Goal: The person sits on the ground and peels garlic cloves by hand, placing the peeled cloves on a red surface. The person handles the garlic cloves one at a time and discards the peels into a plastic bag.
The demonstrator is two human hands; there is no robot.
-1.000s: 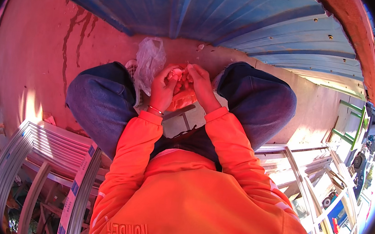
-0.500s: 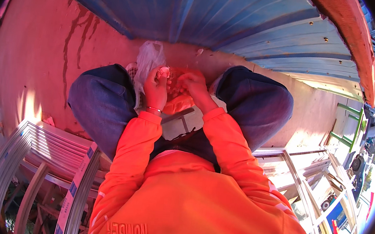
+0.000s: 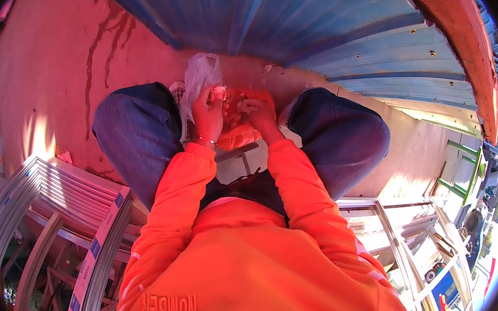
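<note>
Between my bent knees, my left hand (image 3: 208,115) is closed with its fingers raised, holding a small pale rounded piece (image 3: 219,92) at the fingertips. What kind of piece it is stays too small to tell. Just right of it, my right hand (image 3: 259,115) has its fingers bent together in a pinch; anything in them is hidden. A thin clear plastic bag (image 3: 202,73) stands open-topped beyond my left hand, against its outer side. Below and behind both hands lies a red-orange bag (image 3: 242,135), its contents too blurred to name.
A blue ribbed metal panel (image 3: 233,14) rises close in front of me. Stacked metal frames (image 3: 75,192) stand behind my left side, and more pale frames (image 3: 397,244) behind my right. A green metal frame (image 3: 473,173) is farther right. My jeans-covered knees (image 3: 340,125) flank the hands.
My right hand's fingers have lifted a little and drawn together. The left hand keeps the pale piece in nearly the same place. The view has shifted slightly.
</note>
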